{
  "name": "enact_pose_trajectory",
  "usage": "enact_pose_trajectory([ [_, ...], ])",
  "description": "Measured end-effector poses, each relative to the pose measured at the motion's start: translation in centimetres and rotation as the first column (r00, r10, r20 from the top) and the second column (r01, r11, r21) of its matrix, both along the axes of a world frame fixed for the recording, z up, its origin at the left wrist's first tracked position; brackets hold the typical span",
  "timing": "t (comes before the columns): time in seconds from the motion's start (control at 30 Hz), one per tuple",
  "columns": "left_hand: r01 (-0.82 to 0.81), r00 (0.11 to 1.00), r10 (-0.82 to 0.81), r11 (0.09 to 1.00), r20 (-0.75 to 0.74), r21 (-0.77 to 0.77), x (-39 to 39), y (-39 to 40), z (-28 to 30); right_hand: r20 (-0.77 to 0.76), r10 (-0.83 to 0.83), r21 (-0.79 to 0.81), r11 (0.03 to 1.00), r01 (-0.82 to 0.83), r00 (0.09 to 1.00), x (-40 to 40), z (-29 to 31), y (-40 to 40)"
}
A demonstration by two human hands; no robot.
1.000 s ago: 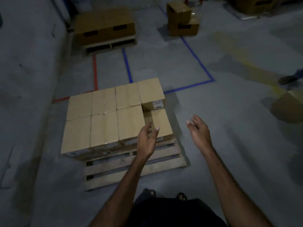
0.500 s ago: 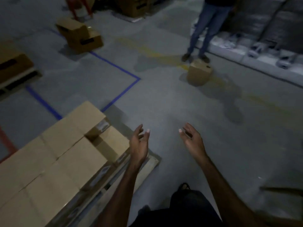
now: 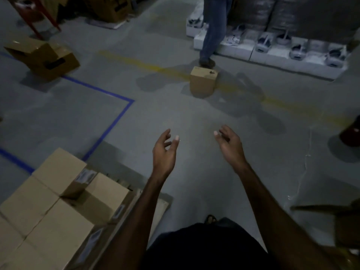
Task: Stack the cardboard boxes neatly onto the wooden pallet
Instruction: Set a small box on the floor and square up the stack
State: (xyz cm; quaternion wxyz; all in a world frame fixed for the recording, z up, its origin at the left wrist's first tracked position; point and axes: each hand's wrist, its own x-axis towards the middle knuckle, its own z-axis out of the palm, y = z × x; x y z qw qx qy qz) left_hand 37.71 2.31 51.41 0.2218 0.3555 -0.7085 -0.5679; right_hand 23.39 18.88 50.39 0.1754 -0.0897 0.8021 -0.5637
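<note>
lone box (image 3: 203, 82) nearer, concrete floor (image 3: 175, 114)

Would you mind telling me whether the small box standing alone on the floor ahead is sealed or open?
Sealed: the small box stands upright with its top flaps flat and closed.

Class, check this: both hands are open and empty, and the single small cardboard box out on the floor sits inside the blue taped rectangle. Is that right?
Not quite. The left hand and right hand are open and empty, but the head view shows the small cardboard box outside the blue tape, on the yellow floor line.
</note>
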Motion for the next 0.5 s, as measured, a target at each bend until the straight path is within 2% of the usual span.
enact_pose_trajectory([
  [0.17, 0.001, 1.000, -0.001, 1.000, 0.019, -0.002, -7.1, 0.2, -0.5, 0.010, -0.016, 0.014, 1.000, 0.016, 1.000, -6.6, -0.8, 0.8],
  [0.27, 0.011, 0.998, -0.011, 1.000, 0.064, 0.000, -9.9, -0.2, -0.8, 0.075, -0.023, 0.024, 0.999, 0.021, 0.997, -9.3, -1.9, 0.7],
  [0.4, 0.031, 0.993, -0.033, 0.999, 0.110, 0.017, -14.5, -2.3, -1.8, 0.153, -0.031, 0.039, 0.999, 0.025, 0.988, -13.3, -2.9, -0.6],
  [0.5, 0.068, 0.989, -0.071, 0.997, 0.127, 0.023, -19.2, -4.6, -3.0, 0.153, -0.051, 0.052, 0.998, 0.044, 0.987, -17.3, -3.6, -2.4],
])
